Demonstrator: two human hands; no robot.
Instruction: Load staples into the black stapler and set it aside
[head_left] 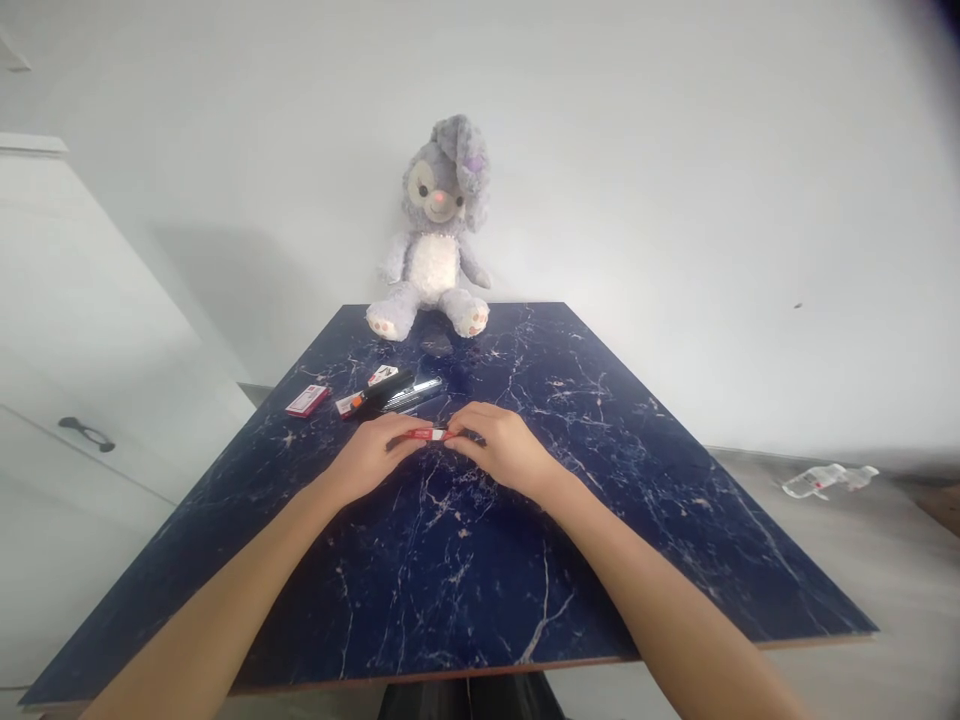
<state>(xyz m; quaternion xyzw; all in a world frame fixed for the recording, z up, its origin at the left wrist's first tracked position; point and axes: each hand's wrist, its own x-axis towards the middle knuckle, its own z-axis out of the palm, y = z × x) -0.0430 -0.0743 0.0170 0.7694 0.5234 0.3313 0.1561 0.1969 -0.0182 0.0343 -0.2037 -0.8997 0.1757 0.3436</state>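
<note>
Both our forearms reach up from the bottom of the frame across the dark blue marbled table (465,570). At the frame's centre our left hand (373,455) and right hand (504,447) meet, fingers curled, each pinching one end of a red-and-white pen (429,434). Just above lie more pens (390,393) and a red box (307,400). A grey plush rabbit (437,235) sits at the far edge.

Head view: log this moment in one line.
left hand: holds red pen-like item | right hand: holds its other end | nearby: markers, plush rabbit
</note>
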